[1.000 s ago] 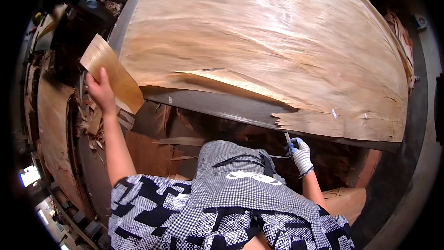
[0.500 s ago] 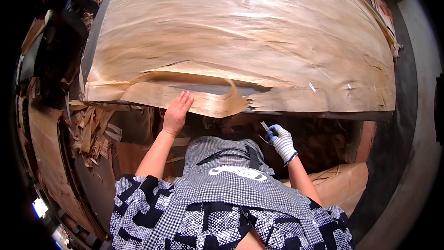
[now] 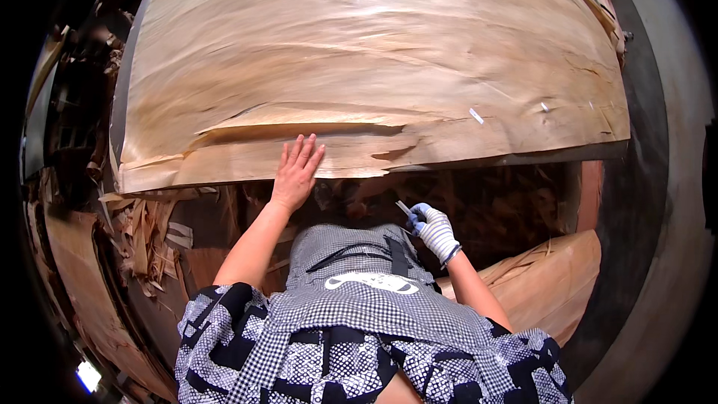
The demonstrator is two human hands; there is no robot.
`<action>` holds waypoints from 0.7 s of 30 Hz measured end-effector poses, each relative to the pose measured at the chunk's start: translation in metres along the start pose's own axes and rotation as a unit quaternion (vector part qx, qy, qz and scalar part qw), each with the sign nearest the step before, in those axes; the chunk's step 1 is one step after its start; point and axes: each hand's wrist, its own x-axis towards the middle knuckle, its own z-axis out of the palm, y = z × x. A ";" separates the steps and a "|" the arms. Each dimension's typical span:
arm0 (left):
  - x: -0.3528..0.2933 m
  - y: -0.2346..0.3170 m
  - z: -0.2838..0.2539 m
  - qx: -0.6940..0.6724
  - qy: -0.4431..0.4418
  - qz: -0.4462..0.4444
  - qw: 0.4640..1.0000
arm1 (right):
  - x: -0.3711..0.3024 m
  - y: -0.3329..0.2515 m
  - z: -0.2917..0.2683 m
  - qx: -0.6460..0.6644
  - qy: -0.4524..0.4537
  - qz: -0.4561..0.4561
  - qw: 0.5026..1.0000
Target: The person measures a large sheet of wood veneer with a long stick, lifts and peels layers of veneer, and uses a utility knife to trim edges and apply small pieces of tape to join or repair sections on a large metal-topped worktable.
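A large, pale wood veneer sheet (image 3: 374,52) covers the surface before me. Along its near edge runs a long split, and the loose strip (image 3: 247,158) in front of it ends in a ragged tear toward the right. My left hand (image 3: 296,176) is bare and lies flat on this strip, fingers stretched out and slightly spread. Apart from the sheet, in front of my apron, my right hand (image 3: 434,230) wears a striped glove. Its fingers are closed on a slim silvery tool (image 3: 404,209) whose tip points up and left; its exact kind is unclear.
Torn veneer scraps (image 3: 146,239) hang and lie at the left, by a stack of sheets (image 3: 93,277). Small white tape pieces (image 3: 476,116) stick to the sheet's right part. Below right leans a veneer piece (image 3: 538,280). Under the table edge it is dark, with more scraps.
The curled-up end of the strip now lies flat, nearly closing the gap. My left hand has moved further onto the strip, its fingers more spread. The right hand still holds the tool.
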 end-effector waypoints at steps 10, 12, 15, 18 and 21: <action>0.013 -0.002 0.004 0.036 0.003 -0.028 0.999 | 0.010 -0.006 -0.003 0.047 0.017 -0.022 0.999; 0.006 -0.004 0.003 0.028 0.001 -0.036 0.999 | 0.012 -0.013 -0.004 0.073 0.018 -0.026 0.997; 0.005 0.000 -0.002 0.015 -0.031 -0.054 0.998 | 0.018 -0.016 -0.005 0.084 0.042 -0.021 0.995; 0.012 0.012 -0.007 -0.055 -0.016 -0.040 0.998 | 0.033 -0.023 -0.012 0.150 0.075 -0.020 0.986; 0.027 0.023 0.000 -0.029 -0.029 0.029 0.999 | 0.048 -0.039 -0.021 0.199 0.079 -0.018 0.977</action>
